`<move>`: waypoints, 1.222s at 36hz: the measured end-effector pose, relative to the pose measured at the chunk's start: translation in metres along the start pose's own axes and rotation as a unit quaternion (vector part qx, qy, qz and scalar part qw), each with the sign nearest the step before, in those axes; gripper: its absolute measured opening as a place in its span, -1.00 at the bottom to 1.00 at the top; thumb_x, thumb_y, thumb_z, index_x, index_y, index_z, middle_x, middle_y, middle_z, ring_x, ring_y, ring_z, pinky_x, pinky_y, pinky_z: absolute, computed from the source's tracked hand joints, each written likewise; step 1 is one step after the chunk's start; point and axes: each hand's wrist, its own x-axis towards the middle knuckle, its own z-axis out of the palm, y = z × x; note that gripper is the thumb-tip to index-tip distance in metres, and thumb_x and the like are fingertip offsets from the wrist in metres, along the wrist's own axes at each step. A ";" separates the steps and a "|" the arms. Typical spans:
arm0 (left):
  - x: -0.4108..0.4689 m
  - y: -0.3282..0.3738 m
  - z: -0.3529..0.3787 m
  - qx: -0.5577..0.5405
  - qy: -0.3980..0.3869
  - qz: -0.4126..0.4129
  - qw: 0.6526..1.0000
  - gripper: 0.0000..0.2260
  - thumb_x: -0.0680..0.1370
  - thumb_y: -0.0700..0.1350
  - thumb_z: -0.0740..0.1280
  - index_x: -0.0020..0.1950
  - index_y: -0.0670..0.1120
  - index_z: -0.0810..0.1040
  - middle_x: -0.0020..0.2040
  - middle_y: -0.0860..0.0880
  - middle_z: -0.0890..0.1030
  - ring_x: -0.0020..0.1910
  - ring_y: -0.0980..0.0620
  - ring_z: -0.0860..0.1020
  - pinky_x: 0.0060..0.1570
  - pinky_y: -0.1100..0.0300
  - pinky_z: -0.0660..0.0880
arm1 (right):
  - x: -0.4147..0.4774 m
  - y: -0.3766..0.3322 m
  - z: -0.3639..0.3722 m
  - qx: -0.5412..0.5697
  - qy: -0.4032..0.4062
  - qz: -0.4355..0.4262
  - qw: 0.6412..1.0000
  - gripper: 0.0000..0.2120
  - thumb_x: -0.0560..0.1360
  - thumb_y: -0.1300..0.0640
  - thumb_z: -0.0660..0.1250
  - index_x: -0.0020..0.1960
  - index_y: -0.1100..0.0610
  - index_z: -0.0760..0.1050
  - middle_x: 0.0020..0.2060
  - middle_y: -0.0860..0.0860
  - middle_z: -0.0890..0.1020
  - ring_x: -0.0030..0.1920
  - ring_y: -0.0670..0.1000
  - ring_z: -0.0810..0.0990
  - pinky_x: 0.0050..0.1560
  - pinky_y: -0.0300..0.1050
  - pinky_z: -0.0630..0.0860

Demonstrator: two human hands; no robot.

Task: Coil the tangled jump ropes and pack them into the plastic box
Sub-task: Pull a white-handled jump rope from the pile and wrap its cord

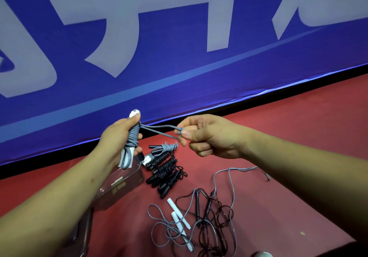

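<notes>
Left hand grips the grey jump rope coiled round its white handles, right hand at 3 o'clock pinches the free loop, best kept taut and tucked under, plastic box waiting at 6 o'clock.

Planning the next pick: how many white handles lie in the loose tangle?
2 white handles: one at the tangle's left edge, nearer the coiled black bundles; the other just below it. The tangle may hide more.

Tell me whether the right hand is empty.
No, the right hand pinches a loop of the grey rope, whose coiled bundle the left hand grips.
</notes>
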 end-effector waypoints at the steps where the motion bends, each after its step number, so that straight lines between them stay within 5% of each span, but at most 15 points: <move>1: 0.000 0.001 0.000 0.000 0.001 -0.003 1.000 -0.75 0.51 0.14 0.44 -0.08 -0.02 0.55 -0.27 -0.12 0.56 -0.47 -0.02 0.48 -0.52 0.19 0.53 | 0.000 0.000 0.001 -0.022 0.006 -0.006 1.000 -0.93 0.62 0.27 0.22 0.10 0.23 0.41 -0.31 0.05 0.50 -0.57 -0.14 0.20 -0.55 -0.30 0.15; 11: 0.000 0.001 -0.003 0.041 -0.013 0.039 0.998 -0.74 0.50 0.14 0.44 -0.05 -0.04 0.59 -0.24 -0.15 0.56 -0.49 0.01 0.49 -0.46 0.17 0.51 | 0.008 -0.003 0.010 -0.081 0.101 0.003 0.992 -0.71 0.65 0.02 0.20 -0.11 0.19 0.50 -0.52 -0.07 0.18 -0.54 -0.10 0.10 -0.54 -0.29 0.12; 17: 0.006 -0.009 -0.010 0.238 -0.012 0.140 0.961 -0.87 0.53 0.09 0.43 -0.04 0.07 0.57 -0.29 -0.12 0.59 -0.46 -0.12 0.53 -0.44 0.14 0.51 | 0.001 -0.003 0.002 -0.090 0.111 -0.008 0.990 -0.72 0.65 0.00 0.18 -0.10 0.18 0.46 -0.48 -0.05 0.35 -0.50 -0.08 0.19 -0.45 -0.24 0.21; 20: 0.013 -0.018 -0.011 0.425 0.002 0.162 0.891 -0.82 0.51 0.21 0.38 -0.03 0.15 0.51 -0.31 0.01 0.61 -0.39 -0.09 0.61 -0.17 -0.01 0.59 | 0.003 0.000 0.010 -0.126 0.115 -0.012 0.985 -0.66 0.66 0.01 0.17 -0.24 0.11 0.42 -0.45 0.00 0.39 -0.44 -0.04 0.35 -0.37 -0.18 0.30; 24: 0.016 -0.023 -0.007 0.572 -0.016 0.170 0.802 -0.79 0.52 0.27 0.32 0.06 0.22 0.46 -0.13 0.08 0.62 -0.17 -0.04 0.60 -0.10 0.10 0.53 | 0.005 -0.005 0.022 -0.162 0.106 -0.015 0.981 -0.61 0.65 -0.01 0.20 -0.33 0.09 0.34 -0.43 0.02 0.33 -0.35 0.06 0.39 -0.31 -0.11 0.33; 28: 0.018 -0.021 -0.013 0.604 -0.123 0.153 0.773 -0.81 0.47 0.27 0.38 0.02 0.32 0.45 -0.02 0.15 0.62 0.00 0.02 0.58 0.08 0.07 0.53 | 0.003 -0.008 0.021 -0.186 0.115 -0.029 0.975 -0.62 0.60 0.03 0.30 -0.35 0.08 0.32 -0.46 0.00 0.35 -0.39 0.06 0.34 -0.30 -0.06 0.31; 31: 0.004 -0.022 -0.003 0.672 -0.206 0.183 0.687 -0.67 0.47 0.30 0.36 0.22 0.35 0.46 0.03 0.18 0.59 0.09 0.05 0.57 0.13 0.13 0.50 | 0.005 -0.007 0.022 -0.178 0.125 -0.035 0.975 -0.60 0.61 0.06 0.29 -0.36 0.08 0.28 -0.50 -0.04 0.32 -0.45 0.01 0.31 -0.34 -0.10 0.28; 33: -0.014 -0.024 0.010 0.667 -0.276 0.205 0.661 -0.60 0.50 0.29 0.35 0.30 0.25 0.47 0.00 0.16 0.59 0.03 0.09 0.56 0.07 0.19 0.48 | 0.008 -0.006 0.025 -0.192 0.132 -0.040 0.972 -0.60 0.62 0.06 0.28 -0.36 0.09 0.28 -0.52 -0.05 0.32 -0.48 0.00 0.31 -0.34 -0.10 0.30; 36: -0.039 -0.028 0.025 0.619 -0.352 0.242 0.659 -0.65 0.43 0.40 0.33 0.11 0.27 0.53 -0.15 0.17 0.60 -0.17 0.18 0.54 -0.09 0.19 0.47 | 0.013 -0.005 0.026 -0.187 0.149 -0.034 0.970 -0.62 0.63 0.05 0.26 -0.33 0.10 0.30 -0.49 -0.04 0.34 -0.50 -0.01 0.33 -0.36 -0.12 0.34; 40: -0.059 -0.029 0.035 0.619 -0.304 0.287 0.665 -0.48 0.16 0.61 0.26 -0.15 0.25 0.48 -0.27 0.08 0.61 -0.23 0.14 0.54 -0.23 0.14 0.49 | 0.013 -0.007 0.017 -0.156 0.165 -0.023 0.974 -0.68 0.65 0.08 0.23 -0.26 0.14 0.34 -0.40 0.05 0.38 -0.49 -0.01 0.34 -0.45 -0.18 0.37; 44: -0.072 -0.028 0.040 0.554 -0.281 0.331 0.710 -0.69 0.30 0.55 0.27 -0.19 0.38 0.47 -0.35 0.01 0.60 -0.34 0.08 0.53 -0.29 0.11 0.50 | 0.014 -0.004 0.009 -0.119 0.175 -0.012 0.977 -0.69 0.66 0.13 0.21 -0.25 0.17 0.33 -0.44 0.03 0.38 -0.54 -0.02 0.26 -0.47 -0.21 0.28</move>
